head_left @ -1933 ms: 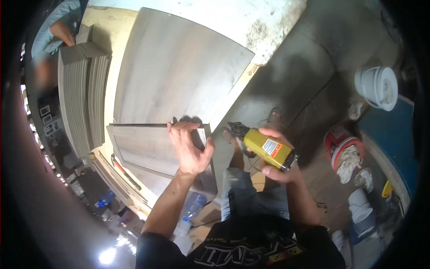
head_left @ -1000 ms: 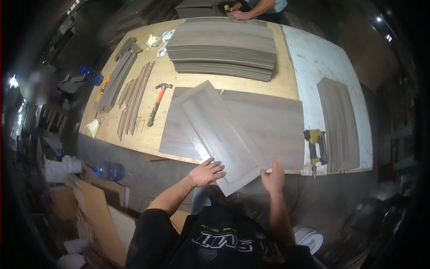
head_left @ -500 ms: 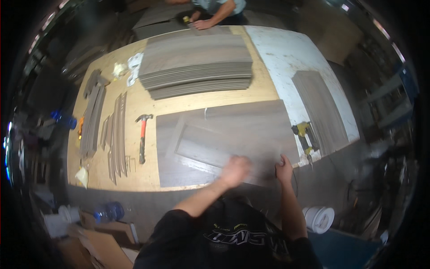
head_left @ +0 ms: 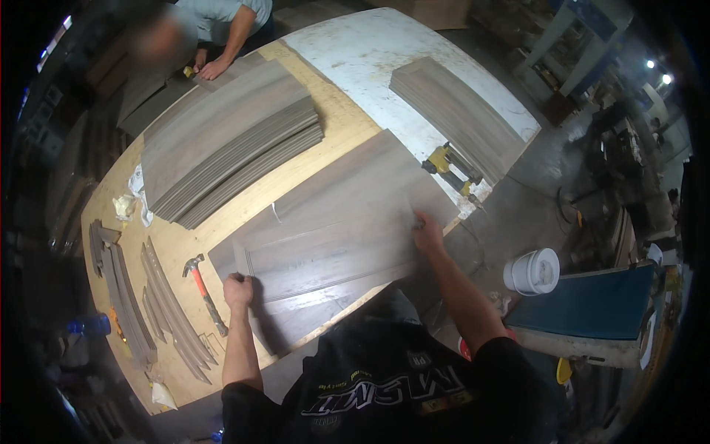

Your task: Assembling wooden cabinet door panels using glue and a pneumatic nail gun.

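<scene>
A grey-brown framed panel [head_left: 333, 255] with a recessed middle lies on a larger flat board [head_left: 362, 174] of the same wood tone. My left hand [head_left: 238, 290] is closed around the framed panel's left end, thumb towards the inside. At the right end, my right hand [head_left: 427, 233] grips the panel's edge with bent fingers; blur partly hides that corner. A claw hammer [head_left: 203, 292] with a red and black handle rests left of the board, close to my left hand. Beyond my right hand lies a yellow-green and black nail gun [head_left: 451, 166].
A tall stack of boards [head_left: 229, 140] sits farther back, and a narrower stack [head_left: 455, 107] lies on the white sheet. Thin wood strips [head_left: 174, 311] are at left. A co-worker's hand [head_left: 216, 69] rests at the far edge. A white bucket [head_left: 534, 272] stands off the table at right.
The view has turned. My left hand has gone from the middle of the framed panel to its left end. The panel now lies more nearly in line with the board's near edge.
</scene>
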`<action>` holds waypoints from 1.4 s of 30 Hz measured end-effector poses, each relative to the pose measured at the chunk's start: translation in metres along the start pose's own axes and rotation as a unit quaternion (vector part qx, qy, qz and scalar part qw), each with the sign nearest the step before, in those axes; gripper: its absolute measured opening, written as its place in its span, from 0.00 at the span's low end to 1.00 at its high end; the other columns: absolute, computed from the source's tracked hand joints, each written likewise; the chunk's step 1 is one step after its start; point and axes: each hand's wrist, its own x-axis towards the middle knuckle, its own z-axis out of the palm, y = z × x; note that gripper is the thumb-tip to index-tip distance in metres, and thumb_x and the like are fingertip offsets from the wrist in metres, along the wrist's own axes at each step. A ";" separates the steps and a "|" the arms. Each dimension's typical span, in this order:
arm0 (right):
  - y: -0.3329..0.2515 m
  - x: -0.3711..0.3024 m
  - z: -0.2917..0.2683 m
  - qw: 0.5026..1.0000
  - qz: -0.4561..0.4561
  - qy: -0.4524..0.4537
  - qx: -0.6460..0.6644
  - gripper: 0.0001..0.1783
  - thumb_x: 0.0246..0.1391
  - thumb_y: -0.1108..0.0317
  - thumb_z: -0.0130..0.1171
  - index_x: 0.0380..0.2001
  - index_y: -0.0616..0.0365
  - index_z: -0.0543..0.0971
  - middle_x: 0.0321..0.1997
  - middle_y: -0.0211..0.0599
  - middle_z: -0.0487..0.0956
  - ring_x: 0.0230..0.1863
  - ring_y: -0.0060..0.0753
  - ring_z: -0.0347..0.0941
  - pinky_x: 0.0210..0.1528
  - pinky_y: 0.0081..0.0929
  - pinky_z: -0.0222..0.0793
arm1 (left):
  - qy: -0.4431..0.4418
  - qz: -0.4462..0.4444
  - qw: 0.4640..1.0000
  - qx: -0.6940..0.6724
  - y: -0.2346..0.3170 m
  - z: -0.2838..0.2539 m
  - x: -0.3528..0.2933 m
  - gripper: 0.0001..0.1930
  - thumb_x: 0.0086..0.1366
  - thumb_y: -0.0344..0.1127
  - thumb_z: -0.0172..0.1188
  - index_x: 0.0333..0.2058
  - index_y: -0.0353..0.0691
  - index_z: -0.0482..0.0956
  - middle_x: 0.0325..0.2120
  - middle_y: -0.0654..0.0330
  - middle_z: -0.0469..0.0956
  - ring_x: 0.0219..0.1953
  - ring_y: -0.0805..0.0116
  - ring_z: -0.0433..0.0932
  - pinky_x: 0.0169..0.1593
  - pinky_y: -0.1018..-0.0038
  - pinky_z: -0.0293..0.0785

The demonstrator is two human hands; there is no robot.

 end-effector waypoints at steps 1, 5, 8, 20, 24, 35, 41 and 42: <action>-0.003 0.003 0.000 0.999 -0.009 -0.010 -0.030 0.28 0.52 0.70 0.59 0.59 0.52 0.76 0.57 0.49 0.80 0.59 0.52 0.75 0.63 0.42 0.69 | 0.005 -0.002 1.000 0.005 -0.005 0.003 -0.002 0.20 0.59 0.42 0.67 0.45 0.32 0.82 0.40 0.45 0.84 0.45 0.48 0.83 0.52 0.59 0.78; -0.005 0.018 -0.001 0.998 -0.017 -0.059 -0.027 0.29 0.52 0.69 0.58 0.60 0.54 0.75 0.60 0.50 0.77 0.63 0.52 0.72 0.65 0.41 0.67 | 0.028 -0.022 0.999 -0.032 -0.035 0.022 -0.012 0.23 0.58 0.43 0.67 0.47 0.31 0.82 0.41 0.44 0.84 0.47 0.48 0.83 0.54 0.61 0.77; -0.002 0.024 -0.003 0.994 -0.060 -0.087 -0.001 0.30 0.52 0.69 0.59 0.61 0.56 0.74 0.63 0.51 0.75 0.65 0.54 0.70 0.67 0.42 0.65 | 0.012 -0.024 0.998 -0.061 -0.047 0.024 -0.031 0.29 0.58 0.40 0.68 0.55 0.29 0.76 0.44 0.42 0.83 0.49 0.46 0.82 0.56 0.61 0.76; 0.067 -0.042 -0.065 0.910 -0.367 -0.170 -0.089 0.26 0.47 0.70 0.65 0.53 0.49 0.79 0.56 0.46 0.77 0.59 0.53 0.72 0.63 0.43 0.68 | 0.021 0.180 0.982 -0.059 -0.072 0.016 -0.178 0.33 0.55 0.27 0.68 0.62 0.39 0.71 0.44 0.45 0.74 0.49 0.45 0.74 0.56 0.60 0.72; 0.063 -0.037 -0.057 0.912 -0.380 -0.119 -0.097 0.27 0.43 0.75 0.65 0.52 0.47 0.80 0.53 0.44 0.77 0.56 0.52 0.73 0.60 0.42 0.71 | 0.033 0.145 0.986 -0.072 -0.067 0.013 -0.169 0.29 0.57 0.24 0.66 0.59 0.41 0.75 0.41 0.48 0.75 0.46 0.47 0.76 0.52 0.61 0.74; 0.061 -0.038 -0.061 0.917 -0.380 -0.099 -0.072 0.28 0.37 0.77 0.69 0.48 0.53 0.82 0.44 0.42 0.80 0.44 0.46 0.78 0.48 0.37 0.75 | 0.061 0.148 0.982 -0.101 -0.072 0.013 -0.174 0.24 0.56 0.24 0.68 0.54 0.42 0.80 0.37 0.50 0.78 0.41 0.48 0.78 0.48 0.62 0.77; 0.066 -0.033 -0.061 0.902 -0.411 -0.090 -0.097 0.28 0.38 0.78 0.69 0.48 0.53 0.82 0.45 0.42 0.80 0.45 0.46 0.78 0.48 0.36 0.75 | 0.097 0.145 0.978 -0.116 -0.073 0.020 -0.174 0.24 0.57 0.25 0.67 0.54 0.40 0.78 0.38 0.47 0.78 0.42 0.45 0.78 0.48 0.59 0.76; 0.066 -0.032 -0.061 0.901 -0.412 -0.092 -0.098 0.28 0.38 0.78 0.69 0.48 0.53 0.82 0.45 0.42 0.80 0.45 0.46 0.78 0.48 0.36 0.75 | 0.096 0.143 0.978 -0.117 -0.074 0.021 -0.174 0.24 0.57 0.25 0.67 0.54 0.40 0.78 0.38 0.47 0.78 0.42 0.45 0.78 0.48 0.59 0.76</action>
